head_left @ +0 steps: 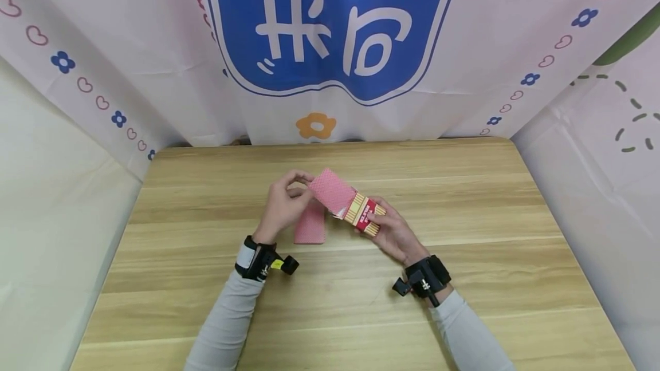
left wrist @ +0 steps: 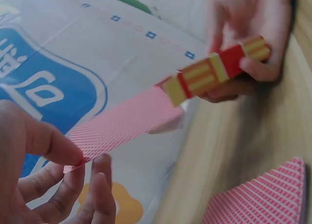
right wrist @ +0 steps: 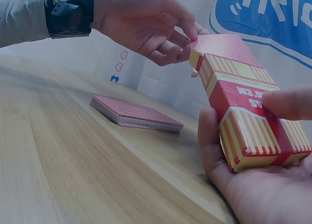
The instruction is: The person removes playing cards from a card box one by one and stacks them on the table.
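Observation:
My right hand [head_left: 399, 238] grips a red and yellow-striped playing card box [head_left: 363, 214], thumb across its front in the right wrist view. From the open end of the box a pink-patterned playing card [head_left: 332, 190] sticks out, back side up. Thumb and fingers of my left hand [head_left: 286, 204] pinch its far corner, shown close in the left wrist view. Below, a squared stack of playing cards [right wrist: 134, 112] with the same pink backs lies on the table, partly covered by the held card in the head view.
The wooden table [head_left: 340, 314] runs back to a white hanging cloth [head_left: 170, 73] with a blue emblem, hearts and flowers. Pale cloth also hangs along both sides. Each wrist wears a black strap with a small camera [head_left: 290, 265].

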Tool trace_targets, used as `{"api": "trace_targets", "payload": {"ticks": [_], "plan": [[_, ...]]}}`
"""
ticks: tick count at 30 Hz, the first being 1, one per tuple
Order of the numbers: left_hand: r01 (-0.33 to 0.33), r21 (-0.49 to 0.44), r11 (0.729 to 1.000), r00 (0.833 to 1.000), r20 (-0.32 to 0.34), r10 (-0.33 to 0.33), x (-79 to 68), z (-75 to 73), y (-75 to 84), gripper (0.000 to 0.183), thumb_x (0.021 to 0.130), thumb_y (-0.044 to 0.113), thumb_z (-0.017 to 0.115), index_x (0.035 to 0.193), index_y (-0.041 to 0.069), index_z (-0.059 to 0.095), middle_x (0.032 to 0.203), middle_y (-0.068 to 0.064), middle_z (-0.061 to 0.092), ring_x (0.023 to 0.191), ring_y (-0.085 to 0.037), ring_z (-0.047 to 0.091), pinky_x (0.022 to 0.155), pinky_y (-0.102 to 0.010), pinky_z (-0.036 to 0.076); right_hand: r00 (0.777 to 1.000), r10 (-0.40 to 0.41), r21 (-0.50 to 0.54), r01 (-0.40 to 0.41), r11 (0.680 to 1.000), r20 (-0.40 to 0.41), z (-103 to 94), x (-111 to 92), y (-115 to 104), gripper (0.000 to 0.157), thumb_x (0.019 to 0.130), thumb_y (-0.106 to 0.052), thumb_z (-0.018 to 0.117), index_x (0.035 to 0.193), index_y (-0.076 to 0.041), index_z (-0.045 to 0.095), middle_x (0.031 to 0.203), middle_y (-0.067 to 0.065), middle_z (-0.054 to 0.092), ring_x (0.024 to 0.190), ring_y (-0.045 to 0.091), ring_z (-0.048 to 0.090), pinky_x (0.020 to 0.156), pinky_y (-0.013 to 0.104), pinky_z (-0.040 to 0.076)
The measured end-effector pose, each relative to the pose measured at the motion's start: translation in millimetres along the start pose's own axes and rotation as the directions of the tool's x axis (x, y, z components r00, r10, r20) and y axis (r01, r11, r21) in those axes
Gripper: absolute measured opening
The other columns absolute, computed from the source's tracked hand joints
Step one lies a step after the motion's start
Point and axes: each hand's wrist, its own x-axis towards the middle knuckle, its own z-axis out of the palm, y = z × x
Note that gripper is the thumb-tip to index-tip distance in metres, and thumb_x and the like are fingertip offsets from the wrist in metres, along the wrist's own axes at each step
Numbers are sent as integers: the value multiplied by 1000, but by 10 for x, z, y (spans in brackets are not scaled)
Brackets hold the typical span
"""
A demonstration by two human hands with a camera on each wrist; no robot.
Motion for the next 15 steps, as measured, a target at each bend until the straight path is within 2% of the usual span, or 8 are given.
{"api": "trace_targets", "payload": {"ticks": [1, 4, 6, 8, 10, 12, 15], "plan": [[12, -14, 1000, 1000, -9, -12, 6, -17, 7, 23, 92, 1, 64, 115, -1, 66, 115, -18, 63, 90, -39, 73, 72, -37, 62, 1000, 2, 1, -2, 1000, -4, 1, 1, 2, 39, 102, 3, 49, 136, -15, 48, 152, 16, 39, 127, 30, 59, 98, 42, 55], [42, -17, 999, 999, -32, -42, 26, -102, 13, 24, 96, 7, 64, 118, 1, 69, 118, -16, 64, 91, -35, 74, 75, -40, 62, 1000, 9, 4, -9, 1000, -17, -2, 8, 0, 40, 101, 2, 51, 137, -15, 47, 153, 16, 38, 127, 30, 59, 98, 42, 55], [56, 2, 998, 998, -39, -56, 40, -170, -3, 25, 97, 13, 65, 120, 3, 70, 119, -15, 64, 90, -32, 74, 70, -36, 61, 1000, 10, 5, -10, 1000, -16, -4, 12, -3, 40, 100, 1, 53, 136, -15, 47, 153, 17, 38, 127, 30, 59, 98, 42, 55], [71, 37, 997, 997, -38, -70, 51, -239, -29, 26, 98, 18, 66, 121, 6, 72, 119, -13, 65, 87, -33, 73, 63, -26, 55, 1000, 8, 4, -8, 1000, -5, -8, 12, -7, 40, 100, 0, 54, 136, -16, 47, 153, 17, 38, 127, 30, 59, 98, 42, 55], [96, 76, 993, 995, -33, -94, 59, -296, -56, 26, 99, 21, 67, 121, 8, 73, 121, -11, 65, 90, -34, 71, 63, -25, 52, 1000, 4, 5, -4, 1000, 5, -12, 11, -5, 38, 100, 0, 54, 134, -16, 48, 150, 16, 41, 126, 30, 59, 99, 43, 55], [131, 119, 984, 991, -16, -130, 66, -344, -82, 27, 99, 22, 67, 122, 10, 74, 123, -10, 66, 99, -33, 69, 71, -27, 53, 1000, 1, 7, -1, 1000, 11, -15, 7, -2, 38, 100, 2, 52, 134, -17, 49, 149, 15, 42, 125, 30, 60, 99, 43, 55], [206, 196, 959, 977, 22, -214, 72, -387, -135, 29, 98, 26, 68, 122, 12, 73, 123, -10, 67, 114, -29, 66, 88, -37, 54, 1000, 3, 11, -3, 1000, 5, -17, 3, 1, 39, 100, 3, 51, 134, -16, 48, 148, 15, 43, 123, 30, 61, 98, 43, 55]]}}
